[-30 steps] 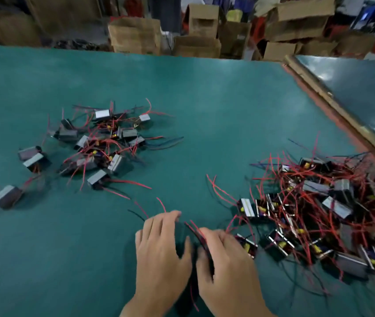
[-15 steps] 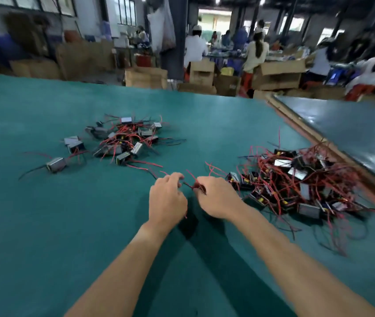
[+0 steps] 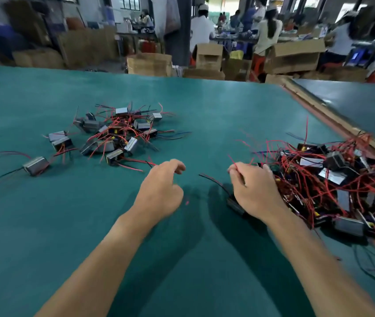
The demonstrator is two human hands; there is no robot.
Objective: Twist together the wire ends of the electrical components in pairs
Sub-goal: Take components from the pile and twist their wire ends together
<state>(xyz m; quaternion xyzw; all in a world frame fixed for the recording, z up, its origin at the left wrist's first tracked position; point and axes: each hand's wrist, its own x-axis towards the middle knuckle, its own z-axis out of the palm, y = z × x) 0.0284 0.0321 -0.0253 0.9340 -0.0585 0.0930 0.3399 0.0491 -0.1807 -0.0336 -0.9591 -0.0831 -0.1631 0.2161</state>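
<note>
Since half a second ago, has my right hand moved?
Yes. The right hand has shifted right, away from the left hand, and now reaches the near edge of the tangled pile of components, pinching a red wire.

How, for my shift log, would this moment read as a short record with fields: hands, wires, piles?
surface: green table
left hand: fingers loosely curled, holding nothing
right hand: pinches a red wire at the fingertips
under right hand: dark component, with a black wire running out to the left
left pile: smaller, spread-out components with red wires
right pile: larger, tangled, right beside the right hand
</note>
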